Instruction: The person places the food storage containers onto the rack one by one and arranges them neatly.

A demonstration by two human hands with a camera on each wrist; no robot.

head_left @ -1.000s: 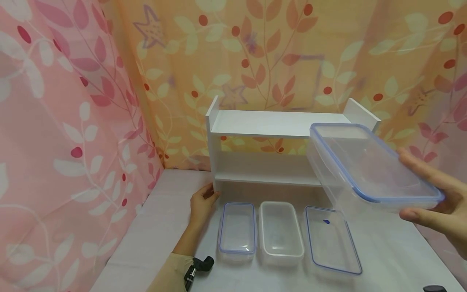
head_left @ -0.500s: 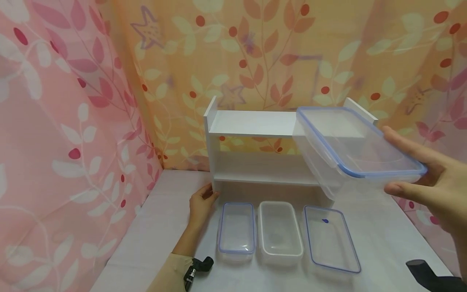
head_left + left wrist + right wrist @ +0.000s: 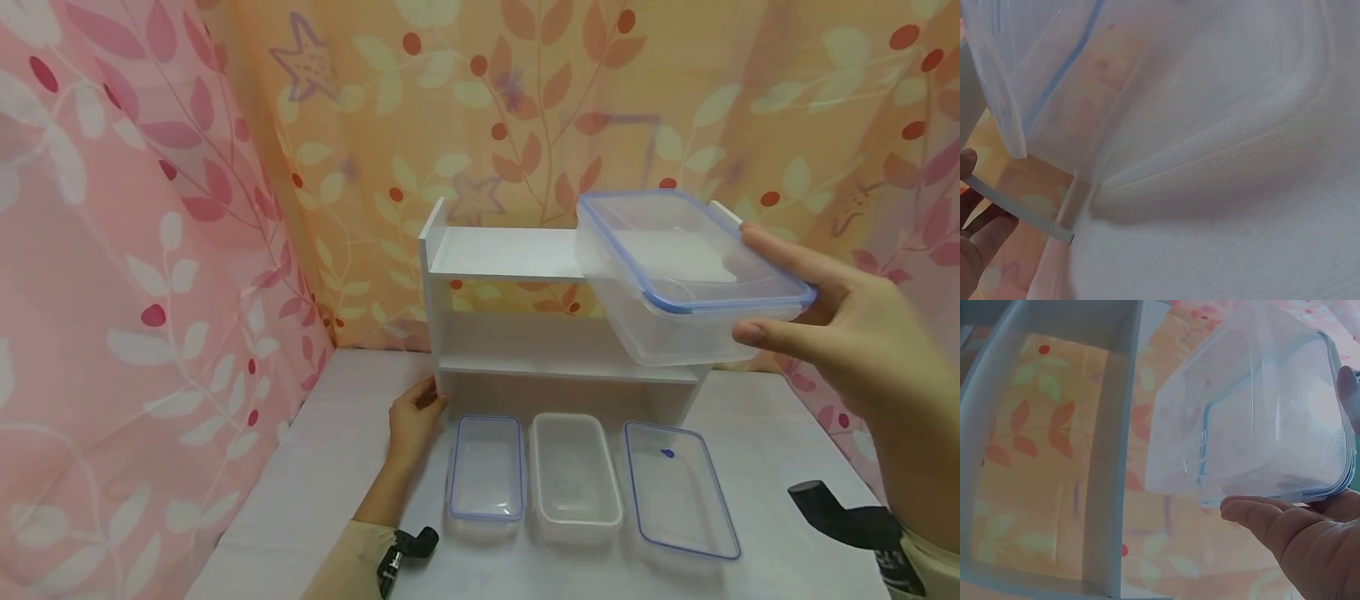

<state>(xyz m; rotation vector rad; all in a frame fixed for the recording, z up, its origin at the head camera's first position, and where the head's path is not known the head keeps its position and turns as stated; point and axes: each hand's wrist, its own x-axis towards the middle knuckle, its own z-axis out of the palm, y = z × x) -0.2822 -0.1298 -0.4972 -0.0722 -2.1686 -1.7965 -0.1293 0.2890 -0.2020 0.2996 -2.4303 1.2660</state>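
Observation:
My right hand (image 3: 847, 317) holds a clear plastic food container (image 3: 675, 258) with a blue-edged lid by its right end, thumb at the near side. The container is raised and tilted, overlapping the right part of a white two-tier shelf (image 3: 510, 254) in the head view. In the right wrist view, the container (image 3: 1241, 425) is beside the shelf's boards (image 3: 1113, 456), with a gap between them. My left hand (image 3: 412, 425) grips the lower left side panel of the shelf. The left wrist view shows thumb and fingers either side of that panel's edge (image 3: 1022, 212).
In front of the shelf lie a smaller blue-lidded container (image 3: 487, 475), a lidless clear container (image 3: 577, 475) and a clear blue-edged lid (image 3: 682, 492). They stand in a row on the white cloth-covered table (image 3: 300, 492). Patterned curtains (image 3: 360, 125) enclose the back and sides.
My right hand has moved the lidded container left and up, from beside the shelf's right end to over its top right. The left hand stays on the side panel.

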